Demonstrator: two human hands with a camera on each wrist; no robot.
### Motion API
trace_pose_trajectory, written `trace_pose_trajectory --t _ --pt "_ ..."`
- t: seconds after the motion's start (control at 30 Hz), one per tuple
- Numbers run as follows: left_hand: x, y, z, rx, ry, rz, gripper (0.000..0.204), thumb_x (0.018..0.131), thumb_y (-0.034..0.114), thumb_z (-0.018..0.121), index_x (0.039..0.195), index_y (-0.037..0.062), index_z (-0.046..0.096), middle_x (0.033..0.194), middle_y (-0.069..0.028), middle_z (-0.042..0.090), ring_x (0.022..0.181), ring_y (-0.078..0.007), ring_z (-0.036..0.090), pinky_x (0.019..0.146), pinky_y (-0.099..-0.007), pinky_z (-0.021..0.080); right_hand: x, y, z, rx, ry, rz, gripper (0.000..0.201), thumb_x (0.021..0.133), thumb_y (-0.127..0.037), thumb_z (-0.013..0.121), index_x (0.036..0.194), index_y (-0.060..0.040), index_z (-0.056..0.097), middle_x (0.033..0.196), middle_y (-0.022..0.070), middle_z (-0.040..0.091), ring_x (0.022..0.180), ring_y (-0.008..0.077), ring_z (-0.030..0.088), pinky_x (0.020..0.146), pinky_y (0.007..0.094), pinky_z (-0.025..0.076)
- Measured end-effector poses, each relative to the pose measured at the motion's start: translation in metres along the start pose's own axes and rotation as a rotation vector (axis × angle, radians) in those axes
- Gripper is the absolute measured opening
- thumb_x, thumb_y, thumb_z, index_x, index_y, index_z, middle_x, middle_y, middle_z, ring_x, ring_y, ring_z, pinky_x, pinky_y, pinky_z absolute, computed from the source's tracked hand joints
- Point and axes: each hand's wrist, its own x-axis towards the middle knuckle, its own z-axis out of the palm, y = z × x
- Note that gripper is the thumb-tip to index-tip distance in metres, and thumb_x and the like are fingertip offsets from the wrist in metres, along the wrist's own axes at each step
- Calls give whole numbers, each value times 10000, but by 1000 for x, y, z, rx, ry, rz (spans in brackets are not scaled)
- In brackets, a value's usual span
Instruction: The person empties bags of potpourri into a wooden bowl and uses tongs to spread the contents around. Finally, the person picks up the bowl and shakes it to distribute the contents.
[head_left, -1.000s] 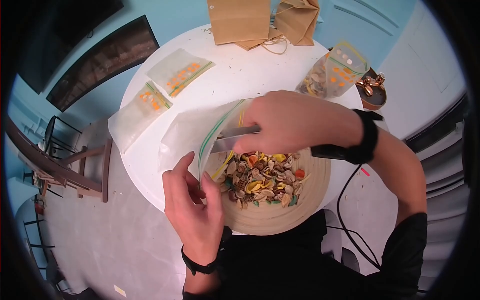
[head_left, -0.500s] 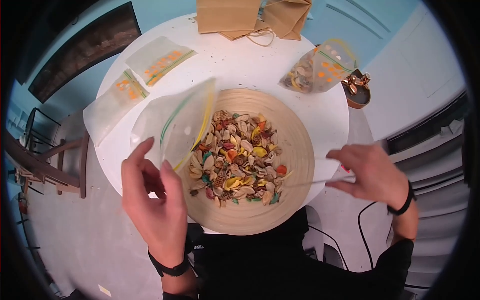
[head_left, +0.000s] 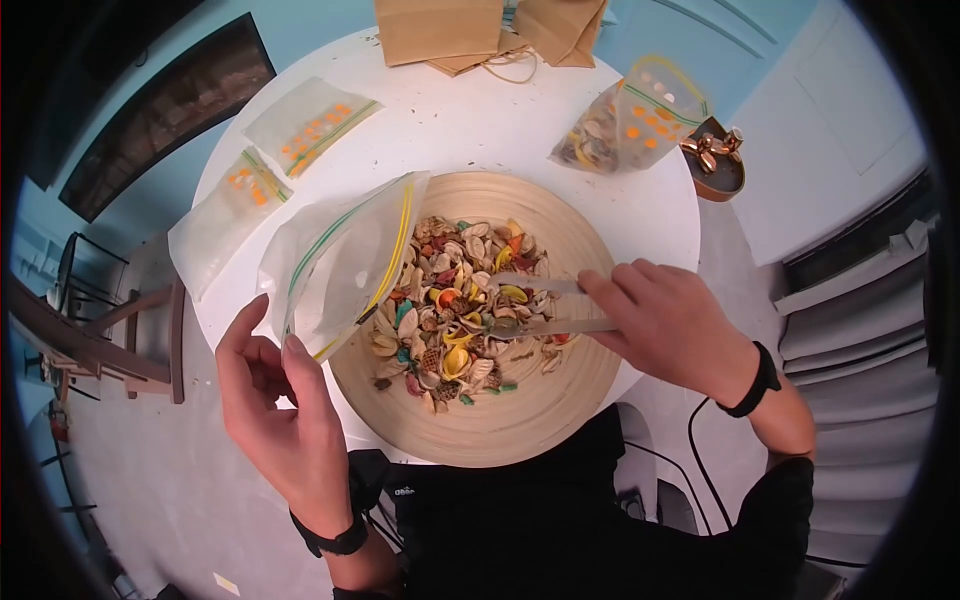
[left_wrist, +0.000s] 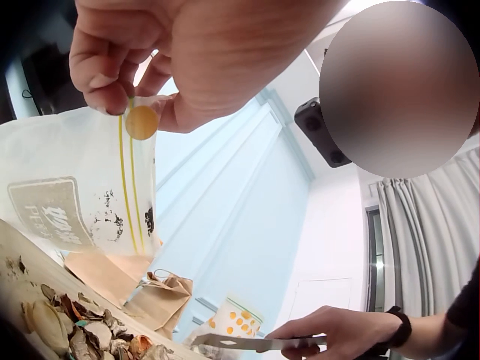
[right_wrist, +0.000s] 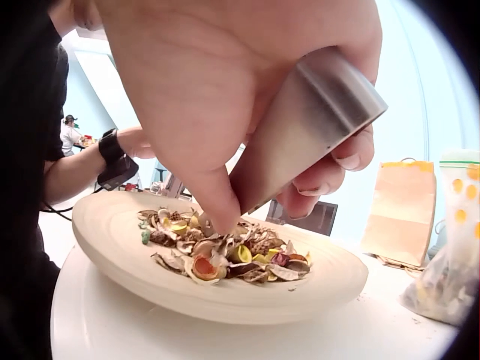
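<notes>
Your right grip (head_left: 670,325) holds the metal tongs (head_left: 550,327), arms parted, over the dried petals (head_left: 455,360) on the round plate (head_left: 480,440). To its left, your left grip (head_left: 285,420) pinches the plastic bag (head_left: 345,255), mouth gaping at the plate's rim; its pale print (left_wrist: 49,217) is not readable. The worktop (head_left: 480,120) edge curves near both.

Tongs (right_wrist: 311,124) are satiny metal, plate (head_left: 470,445) matt wood-ish — faintly ringed — petals (head_left: 440,310) rough, papery. Open zip bag (head_left: 340,255) is filmy plastic, paper bags (head_left: 440,30) at 12 o'clock matt, trinket (head_left: 708,152) at 2 o'clock super glossy.
</notes>
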Motion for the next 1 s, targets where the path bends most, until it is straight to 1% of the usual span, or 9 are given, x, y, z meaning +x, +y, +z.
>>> trace_pose_trajectory --t 0.07,0.13,0.3,0.5,0.57,0.7,0.77,0.9,1.0 --pt "-1 0 -1 10 8 -5 315 942 2 593 1256 -8 626 753 22 448 631 -41 416 579 -202 373 -1 0 -6 10 13 30 473 801 -255 783 1172 -52 571 842 43 547 772 218 611 623 356 498" --pt "-1 1 -3 7 10 2 314 943 4 595 1256 -5 627 757 20 451 633 -42 421 580 -202 375 -10 -2 -16 51 -87 69 464 811 -271 783 1166 -52 579 836 46 546 755 224 609 617 363 500" --pt "0 -4 -2 -13 4 10 317 941 1 594 1257 0 628 771 18 462 637 -41 432 582 -204 377 -29 -23 -14 112 -161 17 517 806 -280 783 1209 -24 585 833 48 539 747 215 597 613 343 495" --pt "-1 -3 -2 -2 -8 5 308 983 19 583 1289 -6 604 827 35 448 698 -26 410 629 -177 346 -17 -18 2 -161 -65 -14 504 822 -278 767 1211 -13 585 816 32 507 743 175 572 600 309 487" --pt "-1 -3 -3 8 8 13 309 981 18 584 1288 -5 606 827 35 448 697 -27 413 631 -176 350 -10 -10 6 -14 -79 146 541 811 -287 793 1227 -7 589 875 78 591 793 251 632 648 365 509" --pt "-2 -1 -3 23 -4 10 321 972 19 587 1291 0 612 829 33 451 697 -29 417 636 -178 364 0 2 5 183 -152 214 448 895 -342 724 1138 13 599 834 123 635 773 305 659 646 405 515" --pt "-2 0 -2 31 -7 11 326 969 20 587 1294 3 613 830 33 453 697 -30 417 636 -181 367 9 0 1 298 -266 250 418 927 -374 695 1045 19 611 821 173 665 784 374 670 670 448 516" --pt "-3 -2 -4 44 -17 7 321 964 21 586 1283 6 621 824 33 454 692 -33 418 633 -187 367 12 -2 7 298 -240 221 397 939 -384 681 945 7 610 777 166 655 747 377 662 651 443 513" --pt "-3 0 -6 49 -16 2 313 962 22 587 1272 8 628 821 32 457 689 -34 419 632 -189 368 13 -2 3 254 -309 244 397 948 -391 670 895 -3 603 735 154 649 712 373 659 627 442 507"
